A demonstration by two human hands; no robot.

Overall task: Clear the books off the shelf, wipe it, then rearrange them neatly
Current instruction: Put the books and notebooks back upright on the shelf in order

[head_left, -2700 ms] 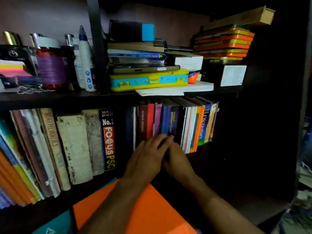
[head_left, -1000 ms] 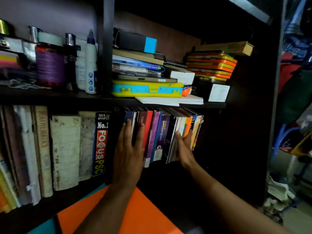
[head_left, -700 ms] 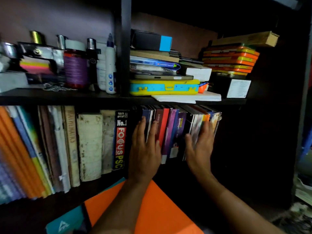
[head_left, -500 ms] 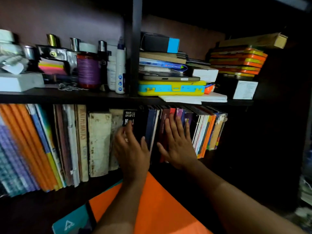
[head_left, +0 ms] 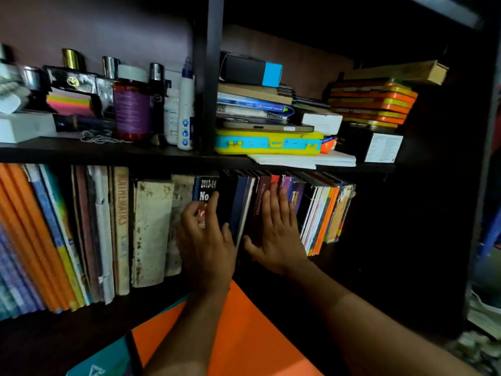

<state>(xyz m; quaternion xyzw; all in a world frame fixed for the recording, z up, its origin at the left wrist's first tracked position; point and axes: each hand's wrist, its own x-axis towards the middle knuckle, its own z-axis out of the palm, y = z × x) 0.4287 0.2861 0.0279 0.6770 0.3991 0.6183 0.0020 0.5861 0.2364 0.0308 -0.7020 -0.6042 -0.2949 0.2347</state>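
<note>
Left hand and right hand flat, fingers straight, on books' spines, gripping nothing. Stiff, heavy together; clamp outer covers.

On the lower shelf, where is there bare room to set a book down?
Bare room lies right of the orange books, up to the dark side wall. Leftward the row is packed solid, with the left hand and right hand on its spines. The upper shelf is crowded.

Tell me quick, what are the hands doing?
Left hand pressing black book. Right hand flat on maroon book. Books upright on lower shelf. Nothing blocking.
</note>
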